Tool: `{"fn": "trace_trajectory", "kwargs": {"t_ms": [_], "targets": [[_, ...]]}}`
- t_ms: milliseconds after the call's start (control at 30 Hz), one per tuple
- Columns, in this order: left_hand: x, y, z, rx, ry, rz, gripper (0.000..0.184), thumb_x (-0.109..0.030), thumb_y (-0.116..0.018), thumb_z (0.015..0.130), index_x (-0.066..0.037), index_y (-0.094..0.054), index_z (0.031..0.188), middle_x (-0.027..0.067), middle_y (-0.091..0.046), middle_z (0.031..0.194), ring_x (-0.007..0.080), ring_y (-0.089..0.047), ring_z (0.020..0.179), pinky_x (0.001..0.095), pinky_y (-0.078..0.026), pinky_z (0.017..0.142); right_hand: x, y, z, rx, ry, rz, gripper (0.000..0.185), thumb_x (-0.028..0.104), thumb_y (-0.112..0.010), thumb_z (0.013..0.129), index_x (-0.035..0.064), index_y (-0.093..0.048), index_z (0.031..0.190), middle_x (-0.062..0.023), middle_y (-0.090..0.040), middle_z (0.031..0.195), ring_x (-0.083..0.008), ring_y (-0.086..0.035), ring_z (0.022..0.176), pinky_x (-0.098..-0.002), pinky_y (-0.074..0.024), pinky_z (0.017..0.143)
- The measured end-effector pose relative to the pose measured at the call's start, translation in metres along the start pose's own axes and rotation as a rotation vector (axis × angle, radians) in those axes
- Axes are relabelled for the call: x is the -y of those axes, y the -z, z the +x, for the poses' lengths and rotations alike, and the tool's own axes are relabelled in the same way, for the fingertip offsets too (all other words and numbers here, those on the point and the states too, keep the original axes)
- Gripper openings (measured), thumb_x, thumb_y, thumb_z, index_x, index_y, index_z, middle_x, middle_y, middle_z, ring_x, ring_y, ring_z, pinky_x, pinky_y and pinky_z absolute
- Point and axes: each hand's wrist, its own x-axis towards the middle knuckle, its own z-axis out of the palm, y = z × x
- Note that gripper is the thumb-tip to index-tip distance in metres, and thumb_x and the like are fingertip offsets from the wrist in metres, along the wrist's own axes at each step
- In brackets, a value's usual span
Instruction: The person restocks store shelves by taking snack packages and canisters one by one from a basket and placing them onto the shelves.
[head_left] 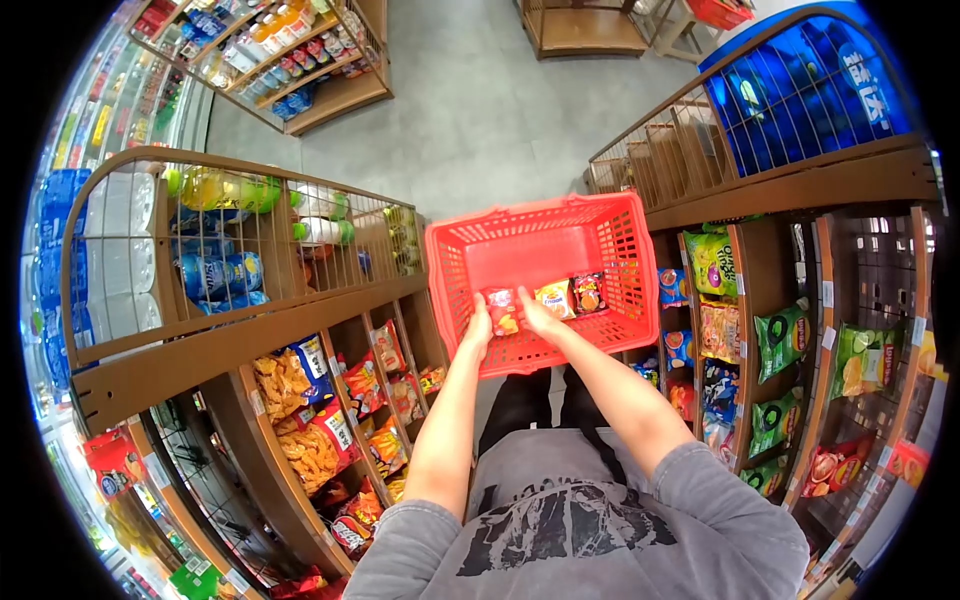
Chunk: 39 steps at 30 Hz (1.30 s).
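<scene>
A red plastic basket [520,212] with slotted walls is in front of my body at the centre of the view. Inside its near part, my left hand [479,322] and my right hand [540,316] hold a small red snack packet [502,312] between them, one at each side. Right of that packet lies a white and yellow packet [555,299], close to my right hand. Beside it, against the basket's right side, is a dark red packet [589,293]. What supports the basket is hidden beneath it.
Snack shelves stand close on the left [250,400] and right [757,380], with wire-topped racks above them. Bottles fill the left rack [225,192]. A blue pack [800,90] sits on the right rack. Grey floor [460,120] lies beyond the basket, with another shelf [345,100] at the upper left.
</scene>
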Motion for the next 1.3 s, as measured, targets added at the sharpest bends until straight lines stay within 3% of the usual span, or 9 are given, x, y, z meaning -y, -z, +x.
{"fn": "trace_trajectory", "kwargs": {"t_ms": [67, 233, 267, 500, 567, 633, 700, 1033, 1300], "targets": [[0.005, 0.009, 0.004, 0.132, 0.005, 0.098, 0.092, -0.075, -0.017, 0.094, -0.003, -0.033, 0.148, 0.0215, -0.039, 0.150, 0.0339, -0.034, 0.140, 0.0452, -0.022, 0.116, 0.009, 0.007, -0.017, -0.033, 0.045, -0.014, 0.084, 0.070, -0.028, 0.096, 0.0013, -0.045, 0.141, -0.0247, -0.058, 0.125, -0.0307, -0.058, 0.113, -0.0403, -0.0461, 0.098], [-0.015, -0.004, -0.045, 0.130, -0.174, 0.044, 0.088, -0.073, -0.020, 0.095, -0.001, -0.039, 0.142, 0.0253, -0.047, 0.142, 0.0351, -0.045, 0.132, 0.0443, -0.032, 0.112, 0.038, 0.020, -0.070, -0.132, 0.214, 0.059, 0.075, 0.064, -0.031, 0.099, 0.0022, -0.050, 0.137, -0.0236, -0.061, 0.121, -0.0317, -0.063, 0.105, -0.0407, -0.0505, 0.091], [-0.014, -0.004, -0.047, 0.135, -0.219, 0.061, 0.086, -0.071, -0.021, 0.096, -0.001, -0.041, 0.141, 0.0251, -0.049, 0.140, 0.0348, -0.047, 0.130, 0.0440, -0.034, 0.111, 0.045, 0.021, -0.083, -0.164, 0.257, 0.078, 0.072, 0.059, -0.031, 0.101, -0.0021, -0.055, 0.131, -0.0211, -0.066, 0.110, -0.0287, -0.065, 0.102, -0.0390, -0.0526, 0.090], [-0.011, -0.012, -0.108, 0.065, -0.429, -0.033, 0.084, -0.065, -0.024, 0.100, 0.006, -0.044, 0.140, 0.0262, -0.052, 0.136, 0.0335, -0.048, 0.130, 0.0430, -0.035, 0.112, 0.072, 0.032, -0.132, -0.023, 0.430, 0.057, 0.066, 0.054, -0.031, 0.103, -0.0020, -0.051, 0.132, -0.0213, -0.067, 0.109, -0.0299, -0.065, 0.102, -0.0420, -0.0512, 0.093], [-0.009, -0.017, -0.130, -0.043, -0.535, -0.049, 0.078, -0.059, -0.024, 0.102, 0.007, -0.050, 0.135, 0.0250, -0.059, 0.128, 0.0310, -0.057, 0.120, 0.0400, -0.043, 0.105, 0.081, 0.028, -0.144, -0.013, 0.489, -0.001, 0.066, 0.052, -0.031, 0.104, -0.0041, -0.052, 0.131, -0.0216, -0.067, 0.108, -0.0294, -0.066, 0.101, -0.0405, -0.0522, 0.092], [-0.001, -0.019, -0.137, -0.094, -0.585, -0.102, 0.076, -0.057, -0.026, 0.103, 0.008, -0.051, 0.134, 0.0254, -0.058, 0.129, 0.0307, -0.056, 0.121, 0.0393, -0.041, 0.106, 0.090, 0.025, -0.170, -0.031, 0.553, -0.095, 0.066, 0.052, -0.031, 0.104, -0.0043, -0.054, 0.130, -0.0228, -0.067, 0.108, -0.0290, -0.066, 0.100, -0.0390, -0.0533, 0.091], [0.004, -0.023, -0.152, -0.072, -0.629, -0.171, 0.085, -0.064, -0.028, 0.100, 0.009, -0.042, 0.140, 0.0273, -0.049, 0.137, 0.0330, -0.046, 0.132, 0.0409, -0.034, 0.114, 0.096, 0.025, -0.193, 0.001, 0.588, -0.110, 0.065, 0.050, -0.032, 0.104, -0.0046, -0.055, 0.130, -0.0236, -0.067, 0.107, -0.0286, -0.067, 0.099, -0.0382, -0.0542, 0.090], [0.055, -0.053, -0.247, -0.303, -0.794, -0.272, 0.081, -0.061, -0.028, 0.101, 0.009, -0.047, 0.136, 0.0273, -0.053, 0.133, 0.0319, -0.051, 0.128, 0.0399, -0.036, 0.112, 0.087, 0.024, -0.253, 0.176, 0.749, -0.248, 0.067, 0.051, -0.035, 0.104, -0.0072, -0.055, 0.129, -0.0247, -0.066, 0.116, -0.0297, -0.066, 0.107, -0.0393, -0.0532, 0.094], [0.137, -0.022, -0.312, -0.529, -0.897, -0.441, 0.072, -0.056, -0.028, 0.103, 0.005, -0.053, 0.134, 0.0215, -0.058, 0.130, 0.0284, -0.054, 0.124, 0.0389, -0.039, 0.109, 0.061, -0.056, -0.312, 0.466, 0.772, -0.355, 0.057, 0.043, -0.038, 0.105, -0.0047, -0.056, 0.130, -0.0190, -0.066, 0.114, -0.0235, -0.065, 0.105, -0.0360, -0.0532, 0.092]]}}
